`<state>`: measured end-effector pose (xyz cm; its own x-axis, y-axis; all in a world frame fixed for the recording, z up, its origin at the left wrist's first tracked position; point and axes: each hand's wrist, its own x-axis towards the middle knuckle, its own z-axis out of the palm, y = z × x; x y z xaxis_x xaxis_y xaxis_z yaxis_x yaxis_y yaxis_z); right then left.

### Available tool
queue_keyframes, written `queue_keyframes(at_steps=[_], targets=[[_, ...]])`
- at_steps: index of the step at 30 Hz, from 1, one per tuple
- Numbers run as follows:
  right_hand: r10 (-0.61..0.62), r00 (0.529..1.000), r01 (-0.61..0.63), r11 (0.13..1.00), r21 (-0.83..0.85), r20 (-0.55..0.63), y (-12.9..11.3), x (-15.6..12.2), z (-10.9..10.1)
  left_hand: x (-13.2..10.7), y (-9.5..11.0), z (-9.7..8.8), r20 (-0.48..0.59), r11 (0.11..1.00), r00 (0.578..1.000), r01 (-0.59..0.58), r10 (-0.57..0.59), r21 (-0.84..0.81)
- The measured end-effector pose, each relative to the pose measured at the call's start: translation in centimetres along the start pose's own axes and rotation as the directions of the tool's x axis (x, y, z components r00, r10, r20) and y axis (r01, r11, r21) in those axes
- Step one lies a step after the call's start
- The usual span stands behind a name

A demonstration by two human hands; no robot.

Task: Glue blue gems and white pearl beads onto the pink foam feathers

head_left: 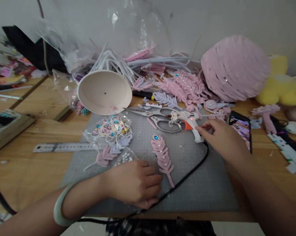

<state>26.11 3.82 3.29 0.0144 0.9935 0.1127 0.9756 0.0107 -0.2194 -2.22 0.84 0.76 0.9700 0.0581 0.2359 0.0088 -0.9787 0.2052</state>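
My right hand (223,136) has its thumb and fingertips at the handle of a white hot glue gun (193,126) with an orange trigger and a small red light. The gun rests beside grey-handled scissors (160,118). My left hand (140,182) is curled, knuckles up, low over the grey cutting mat (199,186); what its fingers hold, if anything, is hidden. Partly behind it sits a clear bag of pearl beads (125,158). Between the hands lies a pink pipe-cleaner feather (162,157) with white beads and a blue gem.
A black cord (187,175) crosses the mat past my left hand. A steel ruler (64,147), bagged gems (111,129) and a pink-lilac feather (113,149) lie left. Behind stand a tilted cream bowl (105,93) and pink-wrapped ball (236,68). A phone (241,129) lies right.
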Motion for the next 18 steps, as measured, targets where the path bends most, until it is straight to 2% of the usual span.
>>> queue_keyframes(at_steps=[4,5,7,9,11,13,14,18], targets=[[-0.001,0.998,0.000,1.000,0.011,0.060,-0.8,-0.4,-0.3,0.0,-0.1,0.0,-0.009,1.000,1.000,-0.009,0.009,-0.005],[-0.031,0.997,0.029,0.999,0.029,0.071,-1.3,-0.8,-0.4,0.0,-0.1,0.0,-0.011,1.000,1.000,-0.014,0.014,-0.009],[-0.148,0.975,0.132,0.986,0.104,0.166,-2.6,-2.0,-0.5,0.0,-0.2,0.0,-0.023,0.999,0.999,-0.026,0.025,-0.022],[-0.298,0.901,0.258,0.952,0.163,0.316,-3.9,-3.4,-0.4,-0.1,-0.2,0.1,-0.059,0.999,0.998,-0.036,0.033,-0.036],[-0.367,0.811,0.320,0.930,0.180,0.456,-5.0,-5.0,-0.1,-0.2,-0.2,0.1,-0.129,0.997,0.991,-0.043,0.035,-0.060],[-0.403,0.770,0.359,0.915,0.186,0.494,-6.0,-6.3,0.3,-0.3,-0.2,-0.1,-0.204,0.995,0.978,-0.054,0.036,-0.085],[-0.414,0.766,0.371,0.910,0.186,0.493,-6.5,-6.8,0.5,-0.3,-0.2,-0.3,-0.234,0.993,0.972,-0.058,0.033,-0.099],[-0.365,0.818,0.338,0.930,0.141,0.445,-7.5,-7.6,1.1,-0.2,-0.4,-1.0,-0.274,0.988,0.962,-0.035,-0.008,-0.152]])
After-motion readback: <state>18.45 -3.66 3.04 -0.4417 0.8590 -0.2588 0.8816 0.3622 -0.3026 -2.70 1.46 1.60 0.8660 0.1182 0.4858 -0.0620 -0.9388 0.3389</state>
